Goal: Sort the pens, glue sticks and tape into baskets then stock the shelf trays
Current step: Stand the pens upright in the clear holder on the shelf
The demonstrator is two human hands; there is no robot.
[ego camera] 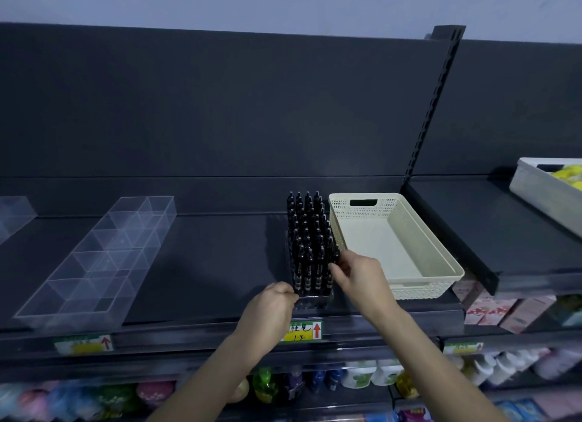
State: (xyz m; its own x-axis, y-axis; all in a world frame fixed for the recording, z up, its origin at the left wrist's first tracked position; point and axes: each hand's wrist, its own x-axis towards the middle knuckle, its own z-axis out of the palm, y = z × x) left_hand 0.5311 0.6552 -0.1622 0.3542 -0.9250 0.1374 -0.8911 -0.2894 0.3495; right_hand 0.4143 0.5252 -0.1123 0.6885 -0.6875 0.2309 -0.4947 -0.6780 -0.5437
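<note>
1. The black pens [310, 242] stand upright, packed in tight rows, in a clear pen tray [315, 300] near the front of the dark shelf [220, 264]. Standing them this way keeps the caps up and each pen easy to pick out.
2. The left hand [275, 300] is at the tray's front left corner, its grip clenched on the low plastic edge. This looks meant to steady the tray or square it to the shelf front.
3. The right hand [359, 275] reaches to the front right rows with its fingers curled around the pens there. It seems to be pinching one or two, probably to seat or straighten them, though the exact contact is hard to make out.
4. The cream basket [419, 290] sits just beside the tray on the right. It holds nothing, so by my reading the pens are already stocked.
5. The pens are slim, glossy and dark with narrow tops. The tray is thin, hard, see-through plastic. The basket is a perforated plastic rectangle with flared walls, a rolled rim and a slot handle.
6. Further left lies a divided clear tray [151, 248] with nothing in its compartments, probably waiting for glue sticks or tape.
7. A yellow-and-green price label [302, 331] is fixed to the shelf edge below the pens.
</note>
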